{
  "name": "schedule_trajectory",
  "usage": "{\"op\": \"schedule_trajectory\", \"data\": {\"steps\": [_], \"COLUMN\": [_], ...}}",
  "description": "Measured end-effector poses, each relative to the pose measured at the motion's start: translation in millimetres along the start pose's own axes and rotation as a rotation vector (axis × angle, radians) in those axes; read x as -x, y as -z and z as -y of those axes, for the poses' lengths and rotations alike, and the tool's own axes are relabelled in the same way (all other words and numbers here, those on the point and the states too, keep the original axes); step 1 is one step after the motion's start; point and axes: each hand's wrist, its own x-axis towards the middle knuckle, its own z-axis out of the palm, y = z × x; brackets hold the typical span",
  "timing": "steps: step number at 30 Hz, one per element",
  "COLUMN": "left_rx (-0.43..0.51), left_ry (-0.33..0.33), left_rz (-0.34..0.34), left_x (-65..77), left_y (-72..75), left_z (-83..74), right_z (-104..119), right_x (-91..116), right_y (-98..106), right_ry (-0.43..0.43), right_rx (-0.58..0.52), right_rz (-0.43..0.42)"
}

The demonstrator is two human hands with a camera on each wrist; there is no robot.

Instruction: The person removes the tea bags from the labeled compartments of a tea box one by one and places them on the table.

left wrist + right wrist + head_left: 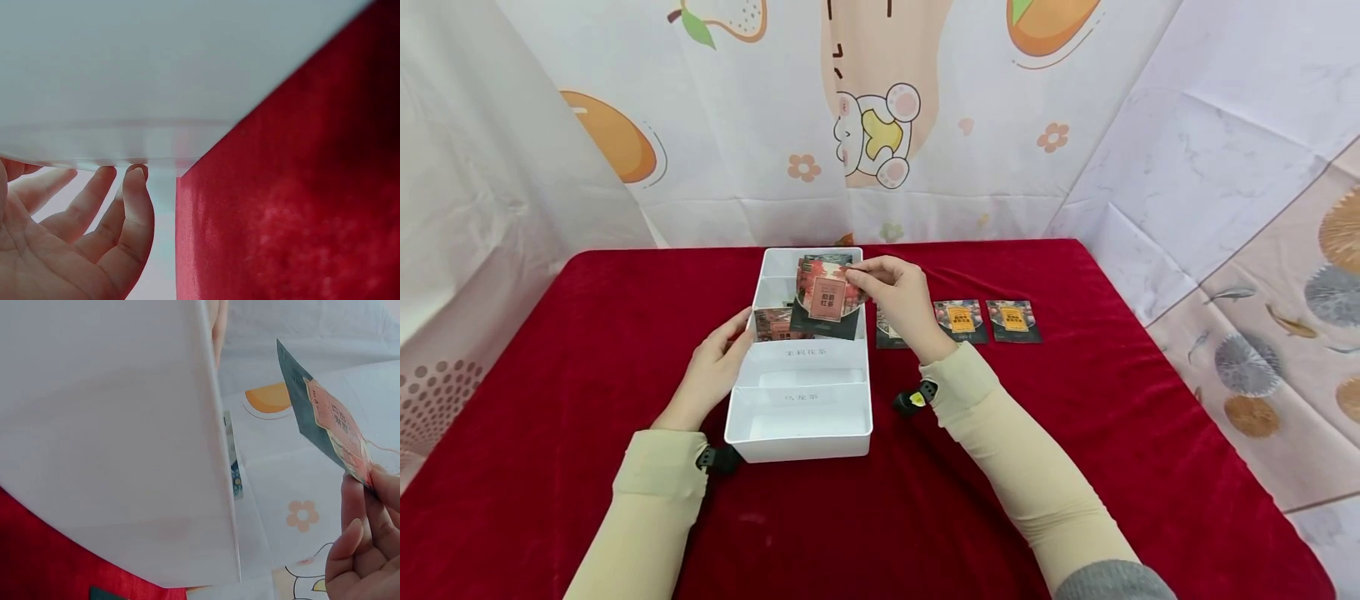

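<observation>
My right hand (898, 302) pinches a square tea sachet (827, 298) by its edge, thumb against fingers, above the white divided box (797, 448). The sachet has a reddish front label and a dark lower part; in the right wrist view the tea sachet (334, 415) is tilted beside the box wall (112, 437). At the box's left side is my left hand (715, 367). In the left wrist view the left fingertips (134, 178) rest at the box's rim, loosely bent. Inside a middle compartment lie reddish sachets (773, 325); another sachet (829, 259) shows in the far part.
Right of the box, two dark sachets with yellow labels (961, 320) (1013, 321) lie in a row on the red tablecloth (985, 392). Another sachet (889, 335) is partly behind my right hand. Printed curtains (730, 133) hang behind the table.
</observation>
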Motion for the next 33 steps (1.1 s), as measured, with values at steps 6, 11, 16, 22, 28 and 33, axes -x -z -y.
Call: {"op": "schedule_trajectory", "data": {"steps": [6, 11, 16, 22, 28, 33], "left_rx": [0.008, 0.008, 0.013, 0.013, 0.014, 0.017], "left_ry": [0.008, 0.005, 0.008, 0.011, 0.01, 0.011], "left_rz": [0.006, 0.002, 0.005, 0.005, 0.007, 0.003], "left_x": [0.8, 0.9, 1.0, 1.4, 1.5, 1.2], "left_y": [0.0, 0.0, 0.0, 0.7, 0.4, 0.1], "left_z": [0.3, 0.0, -0.3, -1.0, -2.3, -1.7], "right_z": [-4.1, -10.9, -17.0, -24.3, -35.8, -44.1], "right_x": [8.0, 17.4, 26.9, 38.9, 48.5, 54.1], "right_y": [7.8, 14.1, 21.7, 33.1, 46.9, 56.8], "right_ry": [-0.008, -0.044, -0.086, -0.133, -0.161, -0.176], "right_rx": [-0.075, -0.12, -0.167, -0.208, -0.175, -0.155], "right_rz": [-0.023, -0.047, -0.075, -0.05, -0.035, -0.008]}}
